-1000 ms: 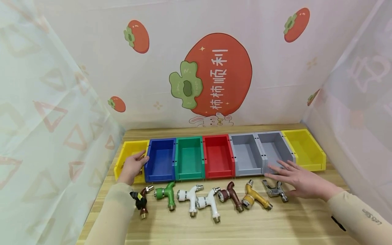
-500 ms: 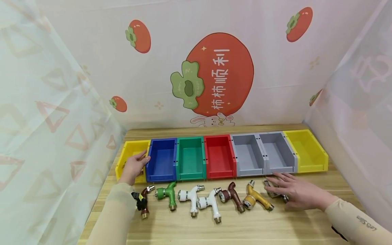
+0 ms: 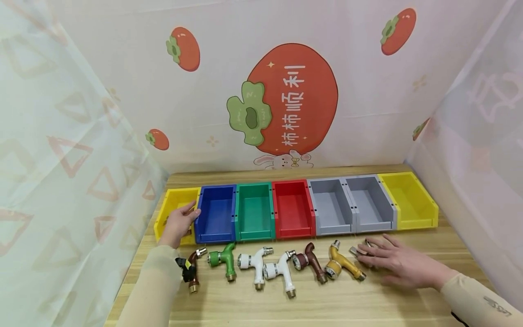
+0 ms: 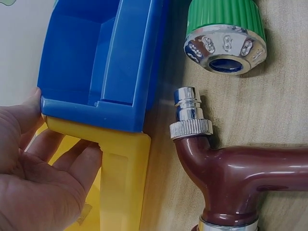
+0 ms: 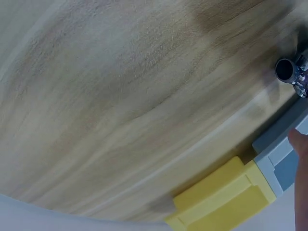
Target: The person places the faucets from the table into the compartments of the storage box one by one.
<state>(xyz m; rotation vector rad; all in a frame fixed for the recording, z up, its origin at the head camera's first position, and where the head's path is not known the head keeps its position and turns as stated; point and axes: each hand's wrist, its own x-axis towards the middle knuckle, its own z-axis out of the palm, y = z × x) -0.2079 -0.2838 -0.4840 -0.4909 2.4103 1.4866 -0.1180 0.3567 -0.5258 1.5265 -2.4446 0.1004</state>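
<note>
My left hand (image 3: 178, 225) grips the adjoining walls of the left yellow bin (image 4: 122, 168) and the blue bin (image 4: 91, 110). Its thumb lies on the blue side, and the other fingers reach inside the yellow bin. Over a chrome tap (image 3: 354, 251) at the right end of the tap row lies my right hand (image 3: 404, 262), palm down, its visible fingers fairly straight. They cover most of that tap, and the thumb is hidden. One end of the chrome tap (image 5: 302, 79) shows at the edge of the right wrist view, with a finger (image 5: 299, 140) near the grey bin.
Behind the taps runs a row of bins: green (image 3: 254, 211), red (image 3: 292, 209), two grey (image 3: 330, 206) and a right yellow one (image 3: 410, 200). Several taps lie in front: a dark red one with black handle (image 3: 189, 270), green (image 3: 226, 261), white (image 3: 255, 267), and yellow (image 3: 343, 263).
My right hand has come down from the right grey bin's front onto the chrome tap, which has shifted slightly and is more covered. The left hand keeps its place.
</note>
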